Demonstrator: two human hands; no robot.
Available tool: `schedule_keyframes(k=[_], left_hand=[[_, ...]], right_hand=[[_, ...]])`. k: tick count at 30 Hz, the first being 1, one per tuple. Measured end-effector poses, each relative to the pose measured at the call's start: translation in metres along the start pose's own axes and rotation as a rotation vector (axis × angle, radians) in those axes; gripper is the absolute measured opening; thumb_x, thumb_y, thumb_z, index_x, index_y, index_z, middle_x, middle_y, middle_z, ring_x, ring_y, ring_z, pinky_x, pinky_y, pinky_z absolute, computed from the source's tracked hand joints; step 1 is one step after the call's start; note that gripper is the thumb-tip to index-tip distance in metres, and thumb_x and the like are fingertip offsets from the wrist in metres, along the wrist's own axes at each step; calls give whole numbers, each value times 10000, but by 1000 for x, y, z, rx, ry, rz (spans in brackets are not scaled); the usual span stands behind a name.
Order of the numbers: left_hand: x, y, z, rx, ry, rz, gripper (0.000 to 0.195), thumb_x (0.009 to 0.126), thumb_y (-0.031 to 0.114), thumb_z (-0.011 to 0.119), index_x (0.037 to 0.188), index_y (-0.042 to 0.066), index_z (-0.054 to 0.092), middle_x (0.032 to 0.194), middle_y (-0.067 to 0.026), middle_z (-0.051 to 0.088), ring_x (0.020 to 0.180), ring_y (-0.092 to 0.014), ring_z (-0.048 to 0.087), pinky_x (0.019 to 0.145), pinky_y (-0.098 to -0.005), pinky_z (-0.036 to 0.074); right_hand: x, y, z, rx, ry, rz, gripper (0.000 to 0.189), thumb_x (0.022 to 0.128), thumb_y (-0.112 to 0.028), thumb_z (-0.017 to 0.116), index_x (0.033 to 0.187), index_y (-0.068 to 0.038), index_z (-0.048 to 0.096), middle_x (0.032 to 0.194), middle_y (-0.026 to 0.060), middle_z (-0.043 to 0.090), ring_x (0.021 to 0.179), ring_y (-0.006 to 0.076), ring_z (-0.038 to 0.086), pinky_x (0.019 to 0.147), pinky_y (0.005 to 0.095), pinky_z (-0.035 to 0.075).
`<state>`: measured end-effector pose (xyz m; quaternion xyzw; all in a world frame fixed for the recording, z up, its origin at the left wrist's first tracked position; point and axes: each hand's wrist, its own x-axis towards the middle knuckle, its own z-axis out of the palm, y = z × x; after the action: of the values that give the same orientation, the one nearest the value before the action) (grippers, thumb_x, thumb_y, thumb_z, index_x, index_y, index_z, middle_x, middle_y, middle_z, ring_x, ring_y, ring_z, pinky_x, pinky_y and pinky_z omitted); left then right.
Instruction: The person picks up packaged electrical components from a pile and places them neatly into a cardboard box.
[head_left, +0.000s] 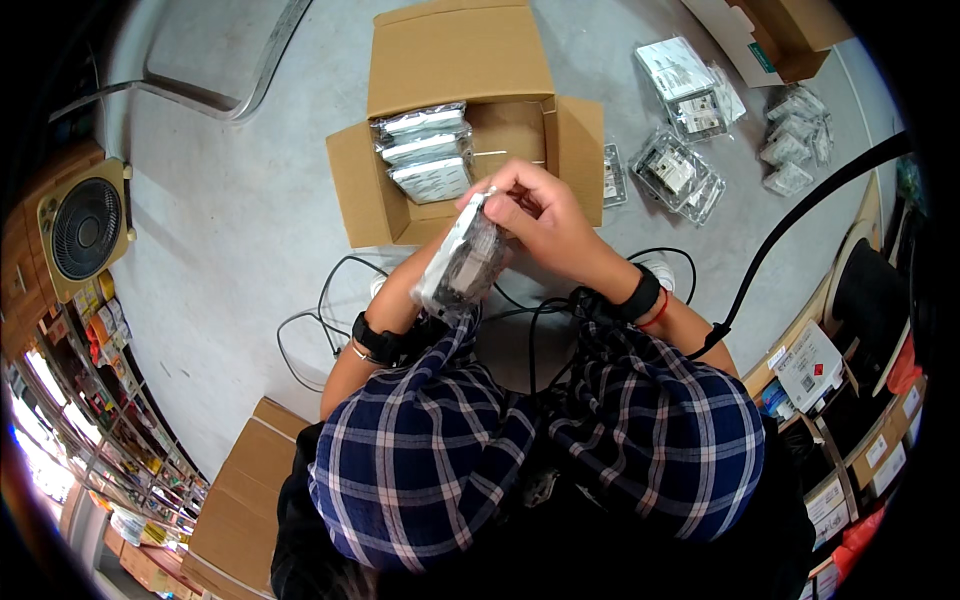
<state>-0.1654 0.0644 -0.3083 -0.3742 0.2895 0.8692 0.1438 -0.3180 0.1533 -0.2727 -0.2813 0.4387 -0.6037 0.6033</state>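
Observation:
Between my hands is a clear plastic-wrapped package (466, 262), tilted, white on one side and dark on the other. My right hand (536, 214) pinches its upper end between thumb and fingers. My left hand (471, 201) is mostly hidden behind the package, with fingers near its top edge; its grip does not show clearly. Just beyond my hands stands an open cardboard box (394, 217) with its flaps spread. Several wrapped white packages (431, 180) stand in a row in its left part.
On the floor to the right lie stacked wrapped packages (675, 67), clear plastic packs (675, 176) and smaller packs (795, 139). Black cables (322, 300) loop near my feet. A fan (86, 229) is at left, a closed cardboard box (240, 487) at lower left, and laden shelves at right.

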Motion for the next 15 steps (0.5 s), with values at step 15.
schedule_keyframes(k=[15], left_hand=[[-22,53,30,-78,264,260,443,945,363,499,1243,36,491,1075,-96,609,924,-150,603,790,-277,493]], right_hand=[[4,4,-26,-390,529,-174,158,964,-148,459,869,-23,443,726,5,453,663,66,411,590,246,376]])
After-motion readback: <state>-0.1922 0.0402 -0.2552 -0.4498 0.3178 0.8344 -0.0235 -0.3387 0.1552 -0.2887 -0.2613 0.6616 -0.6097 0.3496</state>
